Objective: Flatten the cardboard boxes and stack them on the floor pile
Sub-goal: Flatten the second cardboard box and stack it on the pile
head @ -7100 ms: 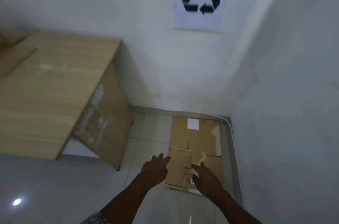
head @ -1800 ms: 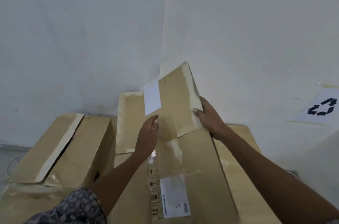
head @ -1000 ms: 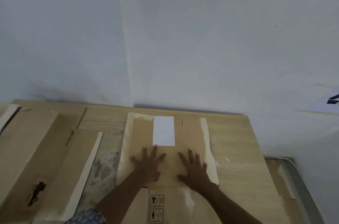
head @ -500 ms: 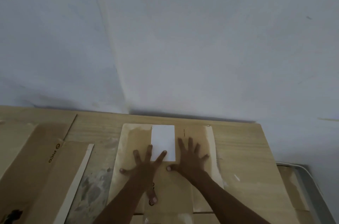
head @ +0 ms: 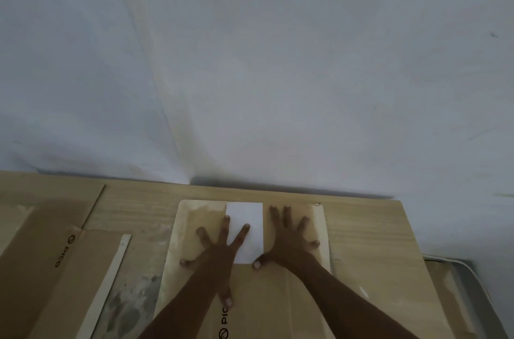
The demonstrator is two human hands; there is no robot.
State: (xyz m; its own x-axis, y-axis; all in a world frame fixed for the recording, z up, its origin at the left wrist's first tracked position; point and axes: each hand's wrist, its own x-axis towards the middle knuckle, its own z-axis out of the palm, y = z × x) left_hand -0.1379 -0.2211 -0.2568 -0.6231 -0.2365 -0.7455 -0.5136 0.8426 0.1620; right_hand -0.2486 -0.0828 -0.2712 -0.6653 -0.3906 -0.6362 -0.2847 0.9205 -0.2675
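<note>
On the table (head: 370,241), the flattened box (head: 278,297) lies lengthwise toward the wall under left hand (head: 215,252) and right hand (head: 289,241), both splayed flat (gripping nothing); floor pile (head: 447,291) sits lower right, right hand nearer.

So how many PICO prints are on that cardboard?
2: one black PICO print on the middle flattened brown cardboard box, another print on the left brown cardboard sheet. Others may be hidden.

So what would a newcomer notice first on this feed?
The left hand and the right hand are spread flat on a flattened box in the middle of the wooden table, the left fingers partly over its white label. More cardboard lies at the table's left end, and the floor pile shows past its right edge.
</note>
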